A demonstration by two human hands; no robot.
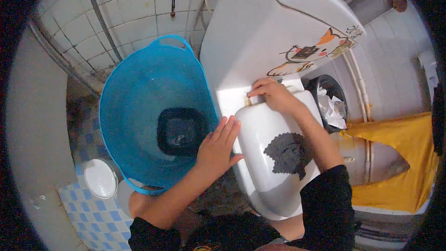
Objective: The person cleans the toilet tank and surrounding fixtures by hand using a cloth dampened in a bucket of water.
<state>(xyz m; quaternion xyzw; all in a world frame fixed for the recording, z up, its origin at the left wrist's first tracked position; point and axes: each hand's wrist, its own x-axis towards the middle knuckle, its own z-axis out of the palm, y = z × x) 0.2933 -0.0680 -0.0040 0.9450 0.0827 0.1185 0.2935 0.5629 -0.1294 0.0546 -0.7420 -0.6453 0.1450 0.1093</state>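
Observation:
A white toilet lid point(260, 158) lies closed in front of me, with a crumpled dark grey cloth point(287, 154) on it. My left hand point(217, 146) rests against the lid's left edge, its fingers stretched out flat and holding nothing. At the back of the lid, my right hand point(274, 94) has its fingers bent down by the yellowish hinge area point(248, 101). Its fingertips press together there, and whatever may be between them is hidden. Behind stands the white cistern point(248, 32) with a cartoon animal sticker point(309, 55).
On the left stands a big blue tub point(132, 111) holding water and a dark square basin point(181, 131). A white-lidded bucket point(101, 179) sits beside it on blue-and-white tiles. To the right are a black bin point(331, 95) with paper, pipes point(357, 79) and a yellow cloth point(395, 190).

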